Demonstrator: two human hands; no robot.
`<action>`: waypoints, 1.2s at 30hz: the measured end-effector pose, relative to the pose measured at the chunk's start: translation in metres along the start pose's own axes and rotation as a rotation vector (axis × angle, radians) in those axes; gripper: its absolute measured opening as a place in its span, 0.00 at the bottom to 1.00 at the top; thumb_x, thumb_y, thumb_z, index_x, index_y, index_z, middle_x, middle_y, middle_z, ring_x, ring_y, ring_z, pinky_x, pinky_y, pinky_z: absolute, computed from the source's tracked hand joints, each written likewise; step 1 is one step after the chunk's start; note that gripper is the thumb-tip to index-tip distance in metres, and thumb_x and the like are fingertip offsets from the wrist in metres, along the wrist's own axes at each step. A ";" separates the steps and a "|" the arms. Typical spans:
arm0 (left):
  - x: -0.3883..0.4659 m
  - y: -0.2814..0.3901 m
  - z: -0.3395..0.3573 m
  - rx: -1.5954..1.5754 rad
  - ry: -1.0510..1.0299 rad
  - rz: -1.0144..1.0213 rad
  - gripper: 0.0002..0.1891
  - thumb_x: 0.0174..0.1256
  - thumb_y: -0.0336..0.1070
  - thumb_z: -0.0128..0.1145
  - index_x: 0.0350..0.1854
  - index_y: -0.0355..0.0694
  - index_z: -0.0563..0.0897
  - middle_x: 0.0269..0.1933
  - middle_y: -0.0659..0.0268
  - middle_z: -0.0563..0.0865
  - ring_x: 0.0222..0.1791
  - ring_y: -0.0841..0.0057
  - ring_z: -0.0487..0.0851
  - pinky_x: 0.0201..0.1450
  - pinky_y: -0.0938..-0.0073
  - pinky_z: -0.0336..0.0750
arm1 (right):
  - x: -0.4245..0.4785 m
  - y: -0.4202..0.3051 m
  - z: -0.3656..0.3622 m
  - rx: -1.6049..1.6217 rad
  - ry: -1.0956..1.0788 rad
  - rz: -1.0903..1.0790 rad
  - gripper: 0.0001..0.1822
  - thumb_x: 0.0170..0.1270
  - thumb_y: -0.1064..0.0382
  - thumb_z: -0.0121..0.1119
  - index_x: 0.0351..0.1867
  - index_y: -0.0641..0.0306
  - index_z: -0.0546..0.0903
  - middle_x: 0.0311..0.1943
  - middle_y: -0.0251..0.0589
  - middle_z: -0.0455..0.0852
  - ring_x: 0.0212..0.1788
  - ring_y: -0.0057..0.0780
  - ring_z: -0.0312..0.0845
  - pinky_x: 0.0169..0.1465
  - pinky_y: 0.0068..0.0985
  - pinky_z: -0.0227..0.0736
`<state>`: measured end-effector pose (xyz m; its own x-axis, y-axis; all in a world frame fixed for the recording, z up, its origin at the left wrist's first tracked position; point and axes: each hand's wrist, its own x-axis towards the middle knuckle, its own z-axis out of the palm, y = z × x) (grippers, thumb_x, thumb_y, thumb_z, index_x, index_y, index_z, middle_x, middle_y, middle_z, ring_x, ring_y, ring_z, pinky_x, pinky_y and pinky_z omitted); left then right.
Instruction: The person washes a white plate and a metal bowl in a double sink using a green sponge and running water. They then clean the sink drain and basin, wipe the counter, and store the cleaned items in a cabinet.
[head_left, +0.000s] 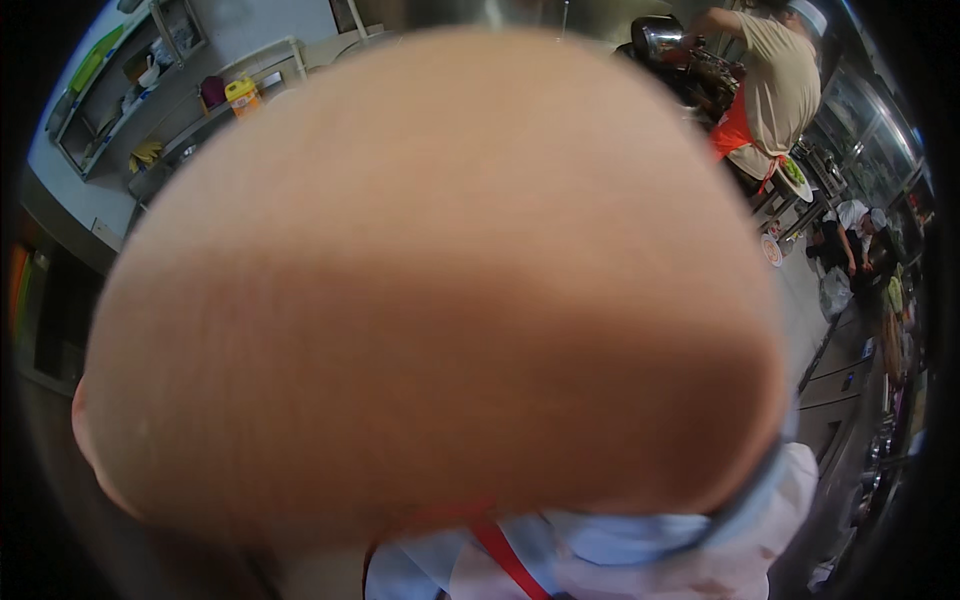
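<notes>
A bare forearm (435, 300), apparently my right one, crosses very close in front of the camera and covers most of the view. A light blue and white sleeve (780, 495) meets it at the lower right. At its left end a small edge of skin (81, 424) shows, perhaps part of my right hand; the fingers are hidden. My left hand is out of view. Below the arm lies light blue clothing (622, 536) with a red strap (510, 559) across it. Whatever stands straight ahead is blocked by the arm.
At upper right a person (784, 82) in a red apron handles a metal pot (660, 37). Farther back, another person (855, 232) bends low near a plastic bag (835, 292). A wall shelf (112, 127) and a yellow jug (242, 96) are at upper left. Steel cabinets (832, 390) line the right.
</notes>
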<state>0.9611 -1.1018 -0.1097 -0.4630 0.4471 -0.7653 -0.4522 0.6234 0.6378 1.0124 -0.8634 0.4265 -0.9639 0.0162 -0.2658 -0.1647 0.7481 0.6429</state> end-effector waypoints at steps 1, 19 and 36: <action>0.012 0.003 -0.005 -0.012 -0.004 -0.002 0.16 0.57 0.39 0.48 0.46 0.39 0.68 0.36 0.55 0.77 0.32 0.67 0.78 0.26 0.68 0.75 | 0.005 0.002 -0.001 -0.050 -0.008 -0.046 0.19 0.44 0.53 0.60 0.40 0.52 0.78 0.39 0.38 0.79 0.42 0.35 0.74 0.41 0.40 0.68; 0.188 0.256 0.036 -0.104 -0.248 0.129 0.10 0.55 0.32 0.50 0.40 0.41 0.69 0.29 0.64 0.76 0.22 0.75 0.75 0.21 0.76 0.70 | 0.100 0.095 0.362 0.755 -0.007 0.252 0.05 0.40 0.65 0.52 0.20 0.61 0.77 0.21 0.44 0.77 0.27 0.41 0.75 0.27 0.35 0.70; 0.434 0.463 0.106 0.365 0.003 0.578 0.05 0.52 0.33 0.47 0.30 0.40 0.72 0.26 0.61 0.76 0.26 0.68 0.75 0.29 0.67 0.70 | 0.145 0.149 0.596 1.783 0.084 0.412 0.15 0.56 0.55 0.48 0.39 0.61 0.77 0.35 0.44 0.79 0.38 0.38 0.75 0.44 0.27 0.68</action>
<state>0.6318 -0.5510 -0.1559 -0.5551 0.7719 -0.3098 0.1545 0.4617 0.8735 0.9725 -0.3538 0.0558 -0.8967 0.3729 -0.2386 0.3970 0.4387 -0.8062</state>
